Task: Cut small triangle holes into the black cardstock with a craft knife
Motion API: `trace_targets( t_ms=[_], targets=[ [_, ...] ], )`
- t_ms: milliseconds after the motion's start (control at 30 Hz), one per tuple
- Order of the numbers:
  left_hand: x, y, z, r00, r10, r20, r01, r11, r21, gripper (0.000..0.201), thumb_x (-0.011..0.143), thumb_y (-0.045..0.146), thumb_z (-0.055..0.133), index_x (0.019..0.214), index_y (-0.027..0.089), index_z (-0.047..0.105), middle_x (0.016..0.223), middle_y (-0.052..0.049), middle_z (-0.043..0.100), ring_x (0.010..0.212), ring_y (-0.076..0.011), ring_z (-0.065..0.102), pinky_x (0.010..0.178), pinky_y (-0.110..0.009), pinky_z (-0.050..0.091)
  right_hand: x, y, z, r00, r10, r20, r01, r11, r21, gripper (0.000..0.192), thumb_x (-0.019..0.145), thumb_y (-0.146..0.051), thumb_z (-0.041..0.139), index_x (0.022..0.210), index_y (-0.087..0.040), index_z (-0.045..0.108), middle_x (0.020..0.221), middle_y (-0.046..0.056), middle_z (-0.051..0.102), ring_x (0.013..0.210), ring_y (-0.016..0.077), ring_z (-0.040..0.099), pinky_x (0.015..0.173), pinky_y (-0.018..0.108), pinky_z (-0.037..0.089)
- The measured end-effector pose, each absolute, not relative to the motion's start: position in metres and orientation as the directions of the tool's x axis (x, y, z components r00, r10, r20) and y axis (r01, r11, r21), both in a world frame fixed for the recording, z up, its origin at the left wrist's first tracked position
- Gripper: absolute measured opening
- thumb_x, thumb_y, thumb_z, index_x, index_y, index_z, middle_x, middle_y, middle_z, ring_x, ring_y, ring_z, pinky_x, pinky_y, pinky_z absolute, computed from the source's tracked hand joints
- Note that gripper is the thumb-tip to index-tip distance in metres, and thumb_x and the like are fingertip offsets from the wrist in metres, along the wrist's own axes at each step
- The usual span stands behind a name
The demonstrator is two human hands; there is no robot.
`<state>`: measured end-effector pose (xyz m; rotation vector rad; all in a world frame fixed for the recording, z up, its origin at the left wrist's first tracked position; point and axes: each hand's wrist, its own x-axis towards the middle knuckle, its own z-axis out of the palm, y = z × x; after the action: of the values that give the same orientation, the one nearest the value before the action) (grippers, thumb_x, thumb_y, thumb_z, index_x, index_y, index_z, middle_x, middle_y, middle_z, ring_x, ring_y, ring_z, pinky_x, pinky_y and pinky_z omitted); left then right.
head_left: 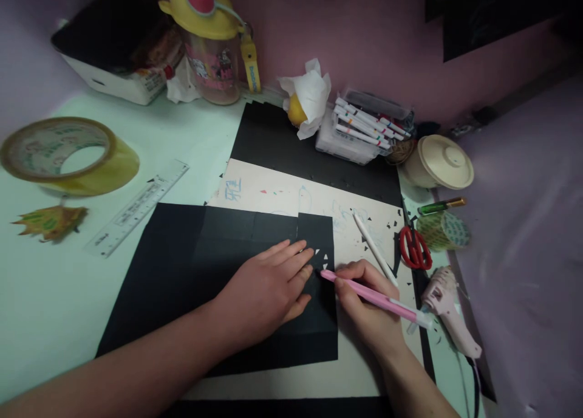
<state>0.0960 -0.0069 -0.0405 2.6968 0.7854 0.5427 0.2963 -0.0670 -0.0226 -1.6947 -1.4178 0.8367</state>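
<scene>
My left hand [262, 290], lower centre: lies flat, fingers extended, on black paper [182, 272]. My right hand [376, 324], lower right: grips a pink pen-shaped tool [371, 294].

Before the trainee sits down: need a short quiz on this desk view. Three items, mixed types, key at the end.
1. What does the right hand hold: A) red-handled scissors, B) pink pen-shaped tool, C) glue gun?
2. True or false: the left hand lies on black paper.
3. Name the measuring tool lying between the yellow-green leaf and that paper.

Key: 1. B. 2. True. 3. The clear ruler.
</scene>
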Motion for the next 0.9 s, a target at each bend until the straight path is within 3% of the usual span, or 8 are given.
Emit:
trace_targets(
  t_ms=[900],
  targets=[
    [0.0957, -0.0068, -0.0391, 0.789, 0.565, 0.241, 0.463, -0.804, 0.373, 0.034, 0.091, 0.034, 0.056, 0.115, 0.014, 0.066, 0.135, -0.008, 0.058, 0.13, -0.0249, 0.049, 0.112, -0.04, 0.036, 0.2964, -0.0676, -0.0241, 0.184, 0.982, 0.028, 0.438, -0.057, -0.897, 0.007, 0.079, -0.02, 0.063, 0.073, -0.021, 0.06, 0.069, 0.0, 0.066, 0.062, 0.0143, 0.06, 0.055, 0.023, 0.047]
  ],
)
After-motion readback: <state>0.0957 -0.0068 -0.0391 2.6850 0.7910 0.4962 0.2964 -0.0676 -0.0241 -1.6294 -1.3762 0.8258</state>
